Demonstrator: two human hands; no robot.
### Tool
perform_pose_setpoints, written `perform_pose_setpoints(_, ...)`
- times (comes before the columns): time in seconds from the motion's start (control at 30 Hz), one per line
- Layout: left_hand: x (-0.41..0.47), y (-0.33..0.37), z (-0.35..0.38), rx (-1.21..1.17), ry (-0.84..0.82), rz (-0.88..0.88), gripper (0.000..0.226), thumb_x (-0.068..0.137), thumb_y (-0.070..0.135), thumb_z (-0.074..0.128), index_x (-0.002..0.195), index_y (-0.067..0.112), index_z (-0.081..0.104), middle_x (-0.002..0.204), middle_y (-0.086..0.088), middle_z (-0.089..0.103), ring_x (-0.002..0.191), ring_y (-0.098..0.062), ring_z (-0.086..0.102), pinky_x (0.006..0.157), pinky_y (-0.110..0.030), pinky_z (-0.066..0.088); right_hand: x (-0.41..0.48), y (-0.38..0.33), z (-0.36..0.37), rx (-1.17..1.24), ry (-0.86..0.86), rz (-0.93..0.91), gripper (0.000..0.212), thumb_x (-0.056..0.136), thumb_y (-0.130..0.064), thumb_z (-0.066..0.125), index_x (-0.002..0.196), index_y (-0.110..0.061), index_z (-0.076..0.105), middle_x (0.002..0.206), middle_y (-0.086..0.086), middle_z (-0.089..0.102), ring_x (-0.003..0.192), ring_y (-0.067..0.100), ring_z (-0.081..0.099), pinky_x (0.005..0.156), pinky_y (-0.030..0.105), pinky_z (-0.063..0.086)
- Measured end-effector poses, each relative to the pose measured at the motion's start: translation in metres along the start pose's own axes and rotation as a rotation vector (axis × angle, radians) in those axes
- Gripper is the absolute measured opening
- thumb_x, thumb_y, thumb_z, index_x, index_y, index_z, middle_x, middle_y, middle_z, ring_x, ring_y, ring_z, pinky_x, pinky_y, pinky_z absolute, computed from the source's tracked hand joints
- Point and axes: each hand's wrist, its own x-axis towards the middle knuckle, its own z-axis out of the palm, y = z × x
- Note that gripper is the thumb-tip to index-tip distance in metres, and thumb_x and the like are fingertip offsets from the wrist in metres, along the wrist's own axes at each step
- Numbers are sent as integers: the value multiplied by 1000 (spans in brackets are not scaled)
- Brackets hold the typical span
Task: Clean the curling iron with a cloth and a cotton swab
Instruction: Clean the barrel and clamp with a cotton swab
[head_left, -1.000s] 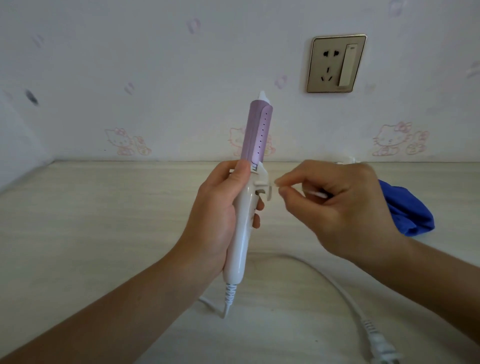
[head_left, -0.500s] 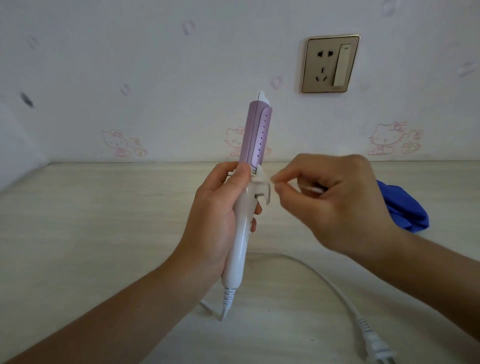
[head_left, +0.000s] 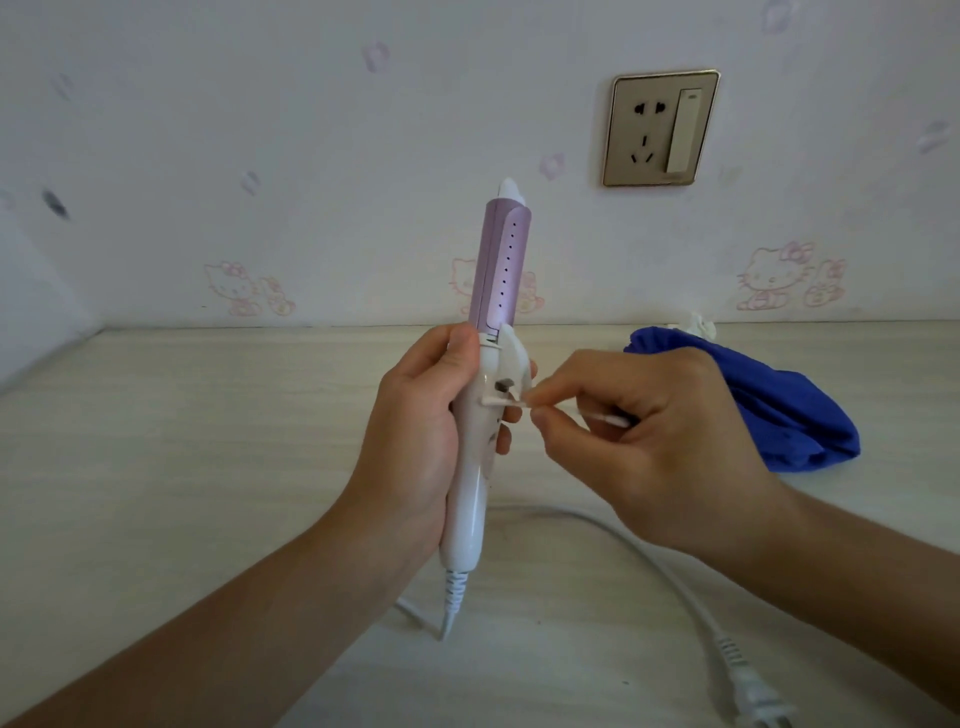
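White cotton swab (head_left: 506, 402), pinched in the right hand (head_left: 660, 447), seems to touch the curling iron (head_left: 470, 499) by its switch (head_left: 503, 385) — just above where the left hand (head_left: 415, 431) grips. Swab step — next, small light strokes.

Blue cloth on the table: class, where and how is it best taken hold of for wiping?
Pinch a raised fold on top of the blue cloth, coming from above. It lies crumpled on the table, so its humped folds stand clear while its edges lie flat. The right hand is nearest, but it pinches the cotton swab, so that likely goes down first.
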Motion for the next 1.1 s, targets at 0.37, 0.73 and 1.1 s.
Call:
perform_pose_setpoints(0.37, -2, 5, 1, -89, 12, -4, 40, 110, 28, 40, 117, -4, 63, 89, -15, 70, 60, -18, 58, 53, -28, 48, -3, 7, 4, 10, 51, 125, 11, 91, -16, 68, 83, -15, 75, 50, 0, 50, 45, 20, 46, 46, 31, 42)
perform_pose_setpoints(0.73, -5, 3, 3, -90, 29, 1, 46, 110, 30, 40, 122, -9, 60, 88, -16, 65, 59, -18, 58, 52, -27, 49, -10, 2, 13, 61, 65, 95, 15, 95, -20, 69, 88, -32, 74, 52, 0, 49, 43, 21, 42, 44, 31, 38)
perform_pose_setpoints(1.1, -6, 0, 5, -84, -10, -4, 42, 109, 32, 39, 109, 0, 66, 82, -9, 69, 61, -18, 56, 52, -27, 48, -8, -2, 12, 227, 1, 127, 19, 94, -2, 69, 83, -15, 77, 52, -23, 56, 41, 6, 35, 52, 10, 36)
